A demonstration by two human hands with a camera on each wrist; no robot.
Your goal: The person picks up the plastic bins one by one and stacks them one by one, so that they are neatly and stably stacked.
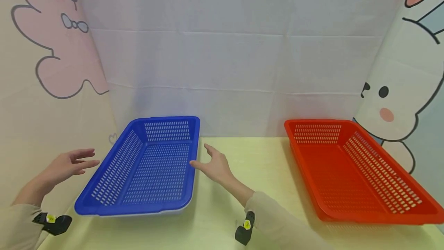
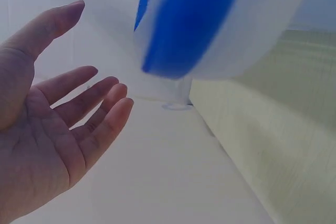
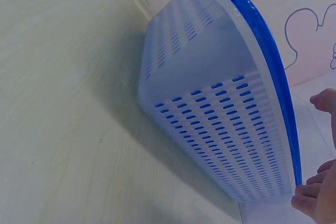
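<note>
1. Nearest the camera, two beige sleeves enter from the bottom edge of the head view, each with a small black wrist device point(image 1: 244, 231) bearing a yellow tag

2. The left hand point(image 1: 69, 164) hovers open just off the left long rim of a blue perforated basket point(image 1: 149, 165), palm turned inward, fingers straight and spread, holding nothing; the left wrist view shows the open palm point(image 2: 47, 129) apart from the blurred blue rim

3. The right hand point(image 1: 213, 164) is open too, fingers extended, with fingertips at the basket's right long rim; whether they truly touch it cannot be told from the head view, and the right wrist view shows fingertips point(image 3: 315, 203) right by the blue rim's corner

4. The blue basket sits on the left half of a pale yellow-green wood-grain table point(image 1: 249, 173), and looks nested in a white basket point(image 3: 210, 119) whose slotted wall shows under it

5. Well apart to the right, a red perforated basket point(image 1: 354, 169) lies flat on the same table, reaching towards its right edge

6. Behind the table hangs a creased white cloth backdrop point(image 1: 236, 57), flanked by a pink cartoon rabbit panel point(image 1: 55, 41) on the left and a white cartoon rabbit panel point(image 1: 406, 88) on the right
</note>
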